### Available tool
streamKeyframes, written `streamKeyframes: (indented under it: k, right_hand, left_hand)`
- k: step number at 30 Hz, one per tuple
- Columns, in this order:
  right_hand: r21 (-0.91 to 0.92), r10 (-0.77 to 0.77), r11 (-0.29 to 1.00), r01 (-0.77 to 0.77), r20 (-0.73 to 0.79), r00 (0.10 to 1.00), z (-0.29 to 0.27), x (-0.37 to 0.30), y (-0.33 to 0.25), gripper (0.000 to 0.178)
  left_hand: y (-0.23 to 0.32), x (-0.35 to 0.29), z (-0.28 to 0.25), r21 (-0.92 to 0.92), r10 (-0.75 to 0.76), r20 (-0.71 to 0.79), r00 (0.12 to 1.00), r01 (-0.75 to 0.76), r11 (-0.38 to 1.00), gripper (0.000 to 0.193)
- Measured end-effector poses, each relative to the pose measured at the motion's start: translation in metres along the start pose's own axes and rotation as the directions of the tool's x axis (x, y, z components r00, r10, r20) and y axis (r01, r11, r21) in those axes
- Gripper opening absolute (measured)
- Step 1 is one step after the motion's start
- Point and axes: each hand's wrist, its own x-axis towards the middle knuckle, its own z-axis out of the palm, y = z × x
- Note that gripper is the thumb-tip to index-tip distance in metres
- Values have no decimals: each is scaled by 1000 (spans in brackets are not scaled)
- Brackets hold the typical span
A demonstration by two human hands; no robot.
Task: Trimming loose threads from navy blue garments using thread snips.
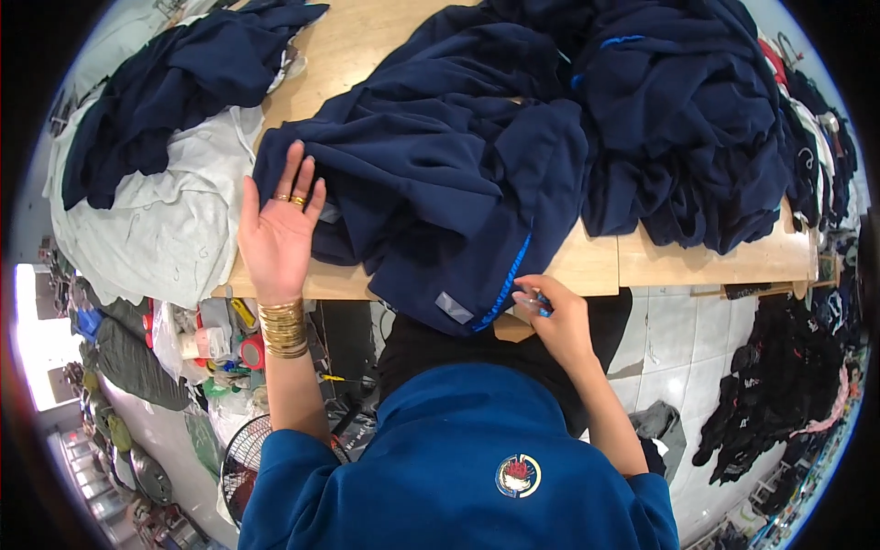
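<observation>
Blue short-sleeved shirt (431,440) w/ round chest emblem (519,477) nearest cam. L hand (284,225) spread wide, palm up, by dark-navy cloth garment (412,174); contact unclear. Garment lies on pale wood tbl (706,268), near edge hanging off front. R hand (561,321) pinches small bright-blue obj (543,310), kind unclear, just beside garment's bright-blue trim (515,272).

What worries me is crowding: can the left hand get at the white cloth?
Likely yes: the open left hand looks empty and appears beside the white cloth, with nothing visible between them.
</observation>
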Motion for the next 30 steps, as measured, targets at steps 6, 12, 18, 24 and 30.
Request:
streamKeyframes:
  k: [6,12,18,24,30]
  right_hand:
    - [77,18,997,-9,-129,992,-21,28,-36,20]
    - [89,-23,996,23,7,1000,14,86,-28,25]
    - [243,-295,902,358,-260,919,-16,139,-70,14]
    - [57,-382,841,538,-643,664,-115,97,-138,9]
    - [-598,-364,777,199,-169,916,-94,62,-54,17]
  left_hand:
    - [2,-8,27,150,-11,93,996,-3,989,50]
    - [23,-2,37,13,27,183,983,-30,999,51]
    - [75,7,72,249,185,311,932,-267,931,52]
    - [84,-14,61,361,332,263,906,-411,837,51]
    - [54,-39,-45,-19,-43,-74,996,42,999,48]
